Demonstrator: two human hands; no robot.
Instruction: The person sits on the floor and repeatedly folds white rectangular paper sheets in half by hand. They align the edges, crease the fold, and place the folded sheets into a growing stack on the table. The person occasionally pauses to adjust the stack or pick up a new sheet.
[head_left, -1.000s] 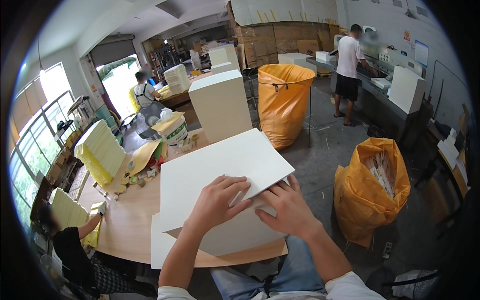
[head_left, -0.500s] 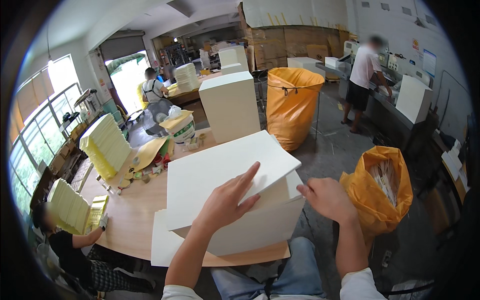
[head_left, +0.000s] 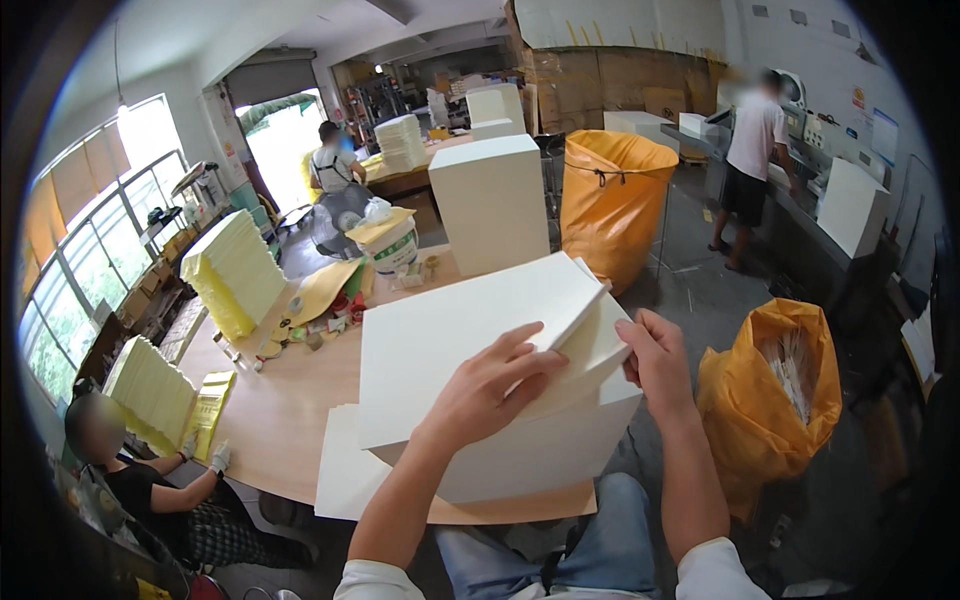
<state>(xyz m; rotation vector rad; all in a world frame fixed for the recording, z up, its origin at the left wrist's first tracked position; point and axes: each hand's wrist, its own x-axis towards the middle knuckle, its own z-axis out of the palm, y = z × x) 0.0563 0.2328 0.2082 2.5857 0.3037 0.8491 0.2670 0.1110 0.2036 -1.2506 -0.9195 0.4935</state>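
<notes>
One paper stack lies under your fingers, long axis left-right, right end angled away. Your left hand rests on top, fingers slightly spread; your right hand pinches lifted sheets, number unclear. One near orange bag, right of your fingers, holds pale strips; one far orange bag, beyond them, contents hidden.
</notes>
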